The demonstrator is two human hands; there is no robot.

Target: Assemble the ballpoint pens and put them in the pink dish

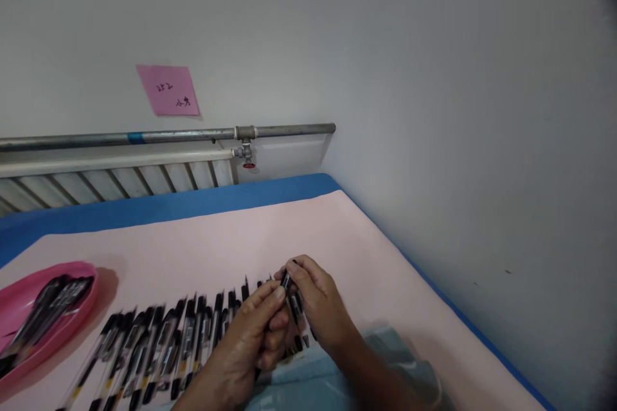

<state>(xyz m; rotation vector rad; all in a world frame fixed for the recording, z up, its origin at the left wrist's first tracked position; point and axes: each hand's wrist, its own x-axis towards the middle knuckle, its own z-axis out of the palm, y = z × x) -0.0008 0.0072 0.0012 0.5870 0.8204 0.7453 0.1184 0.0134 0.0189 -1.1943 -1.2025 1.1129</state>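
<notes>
A short stretch of a black pen (286,279) shows between my two hands, above the near part of the table. My left hand (250,327) pinches its lower end between thumb and forefinger, the other fingers curled in. On the upper end, the thumb and fingers of my right hand (321,302) are closed. Much of the pen is hidden by the fingers. Below and left of the hands lies a long row of pen parts (166,340), black caps and clear barrels, some with tips pointing away. A few more dark pieces (296,305) lie partly covered under my right hand.
At the left edge stands a pink plastic basket (94,289) with several black pens (53,308) inside. A pale pink sheet (193,250) covers the blue tabletop (270,189). Walls border the table at the back and right. Behind it run a radiator (120,180) and a metal pipe (193,136).
</notes>
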